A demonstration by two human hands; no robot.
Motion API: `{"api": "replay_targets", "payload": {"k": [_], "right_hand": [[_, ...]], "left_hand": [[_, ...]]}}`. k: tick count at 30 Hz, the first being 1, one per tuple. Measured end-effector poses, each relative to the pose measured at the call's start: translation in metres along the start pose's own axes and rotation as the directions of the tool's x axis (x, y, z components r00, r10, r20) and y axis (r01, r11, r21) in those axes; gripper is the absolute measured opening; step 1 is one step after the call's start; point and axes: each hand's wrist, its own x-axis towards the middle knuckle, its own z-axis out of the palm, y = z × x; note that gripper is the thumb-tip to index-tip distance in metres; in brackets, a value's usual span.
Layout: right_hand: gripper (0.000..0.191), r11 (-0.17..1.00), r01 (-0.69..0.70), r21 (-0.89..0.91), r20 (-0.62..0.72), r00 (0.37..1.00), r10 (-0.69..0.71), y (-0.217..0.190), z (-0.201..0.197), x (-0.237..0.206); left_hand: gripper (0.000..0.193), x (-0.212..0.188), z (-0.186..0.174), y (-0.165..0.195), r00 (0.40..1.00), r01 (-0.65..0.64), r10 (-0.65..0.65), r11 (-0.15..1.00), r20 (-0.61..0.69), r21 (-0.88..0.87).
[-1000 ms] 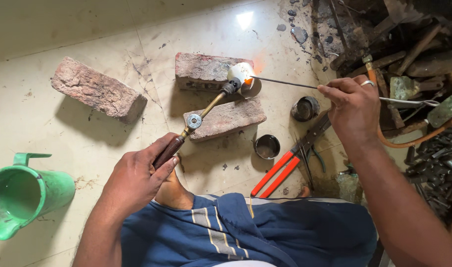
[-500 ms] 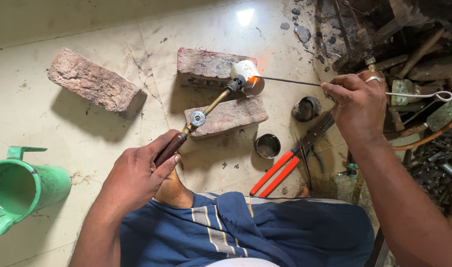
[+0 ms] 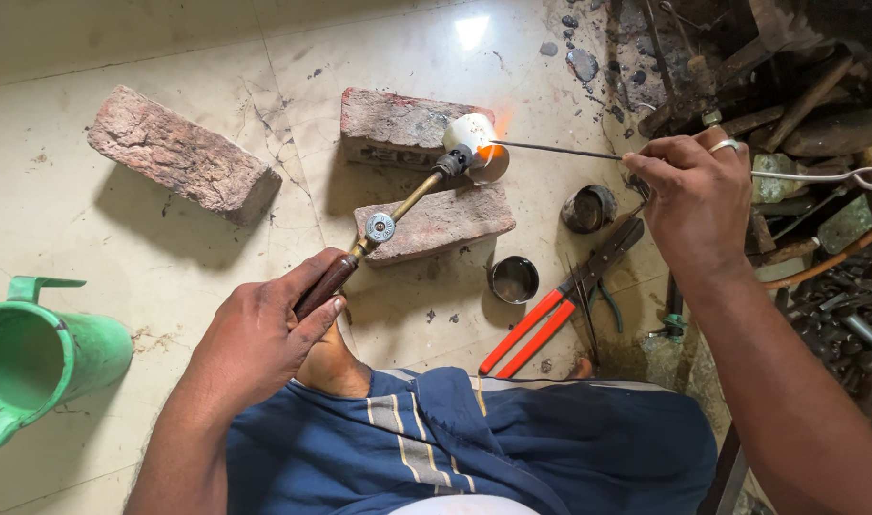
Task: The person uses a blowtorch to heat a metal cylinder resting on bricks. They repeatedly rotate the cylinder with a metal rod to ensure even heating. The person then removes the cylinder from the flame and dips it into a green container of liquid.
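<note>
My left hand [image 3: 264, 334] grips the dark wooden handle of a brass blowtorch [image 3: 388, 219] with a small round valve. Its nozzle points at a small white crucible [image 3: 474, 141] lying tilted between two bricks [image 3: 426, 221], and an orange flame shows at the cup's mouth. My right hand [image 3: 693, 195], a ring on one finger, pinches a thin metal rod [image 3: 560, 149] whose tip reaches into the flame. The rod's looped far end sticks out to the right of the hand.
A third brick [image 3: 178, 153] lies at the left and a green plastic jug [image 3: 35, 358] at the left edge. Red-handled cutters [image 3: 550, 315] and two small round tins [image 3: 514, 278] lie on the tiled floor. Scrap metal and tools [image 3: 817, 124] pile up at the right.
The rod's tip has stayed in the flame while my right hand shifted slightly. The torch keeps pointing at the crucible.
</note>
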Motion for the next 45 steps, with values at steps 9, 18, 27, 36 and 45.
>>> {"api": "replay_targets", "payload": {"k": [9,18,27,36,45], "right_hand": [[0.024,0.999,0.026,-0.02,0.006,1.0,-0.026,0.001,0.0018,0.0013],[0.023,0.998,0.031,-0.061,0.021,0.999,-0.029,0.0029,0.0056,0.0017],[0.021,0.999,0.015,-0.046,0.043,0.999,-0.013,0.0027,0.0013,-0.0001],[0.022,0.993,0.068,-0.097,0.023,0.998,-0.066,0.0052,0.0057,0.0012],[0.022,0.996,0.049,-0.075,0.047,0.998,-0.045,0.0072,0.004,0.001]], "left_hand": [[0.052,-0.0023,0.0008,-0.002,0.996,-0.083,0.083,0.997,-0.04,-0.003],[0.052,-0.0024,-0.0021,0.0018,1.0,0.015,-0.015,0.999,0.008,0.029],[0.056,-0.0047,-0.0004,0.0034,1.0,-0.028,0.027,0.999,0.006,0.032],[0.053,-0.004,0.0009,0.0015,1.0,-0.018,0.018,1.0,-0.005,0.021],[0.054,-0.004,-0.0006,0.0031,1.0,0.016,-0.016,1.0,0.008,0.024]]}}
